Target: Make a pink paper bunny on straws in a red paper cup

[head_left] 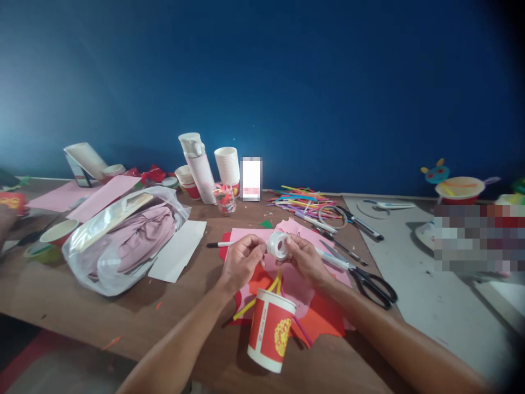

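My right hand grips a small roll of clear tape between thumb and fingers, its round hole turned toward me. At the roll's left edge, my left hand has thumb and forefinger pinched together; whatever is between them is too small to make out. Below both hands stands a red and white paper cup with a yellow pattern, slightly tilted in view. Yellow pipe cleaners show behind its rim. Pink paper and orange-red sheets lie under the hands.
Black-handled scissors, a box cutter and many colourful pipe cleaners lie to the right. A plastic bag with pink cloth lies left. A thermos, stacked cups and a blurred white screen stand along the back.
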Available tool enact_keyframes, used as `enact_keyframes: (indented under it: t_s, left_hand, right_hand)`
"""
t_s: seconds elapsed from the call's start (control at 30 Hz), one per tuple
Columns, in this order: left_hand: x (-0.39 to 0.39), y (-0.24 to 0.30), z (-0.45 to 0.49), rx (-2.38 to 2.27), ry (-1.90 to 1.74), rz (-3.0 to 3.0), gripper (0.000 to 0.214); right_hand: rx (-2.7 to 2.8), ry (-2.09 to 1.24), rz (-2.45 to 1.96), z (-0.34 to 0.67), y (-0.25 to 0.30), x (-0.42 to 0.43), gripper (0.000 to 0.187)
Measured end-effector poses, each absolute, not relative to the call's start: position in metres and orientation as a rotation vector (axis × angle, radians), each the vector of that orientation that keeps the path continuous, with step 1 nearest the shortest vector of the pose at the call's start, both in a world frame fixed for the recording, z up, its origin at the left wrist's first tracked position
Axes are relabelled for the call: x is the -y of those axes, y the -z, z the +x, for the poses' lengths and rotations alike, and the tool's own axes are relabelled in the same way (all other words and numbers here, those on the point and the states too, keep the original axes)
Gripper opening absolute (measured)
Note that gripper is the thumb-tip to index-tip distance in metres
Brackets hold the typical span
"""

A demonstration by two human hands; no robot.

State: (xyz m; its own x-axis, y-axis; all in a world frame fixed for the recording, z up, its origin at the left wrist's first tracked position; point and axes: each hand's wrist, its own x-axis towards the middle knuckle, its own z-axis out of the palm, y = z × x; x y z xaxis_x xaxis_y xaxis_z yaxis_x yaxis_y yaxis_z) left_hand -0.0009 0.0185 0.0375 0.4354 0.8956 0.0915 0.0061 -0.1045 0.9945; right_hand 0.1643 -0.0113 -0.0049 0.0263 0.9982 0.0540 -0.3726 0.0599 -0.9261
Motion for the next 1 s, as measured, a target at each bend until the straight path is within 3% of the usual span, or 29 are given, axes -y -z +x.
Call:
enact_keyframes:
  t_s: [0.47, 1.0]
  left_hand:
    - [-0.029, -0.024, 0.002, -0.852, -0.932, 1.275, 0.028]
    - [-0.023, -0.03, 0.004, -0.697, -0.747, 1.077, 0.025]
  right_hand:
    - [0.679, -1.425, -0.869, 0.166, -0.003, 0.007, 0.034]
    - [0.83, -1.416, -0.961, 0.158, 0.002, 0.013, 0.04]
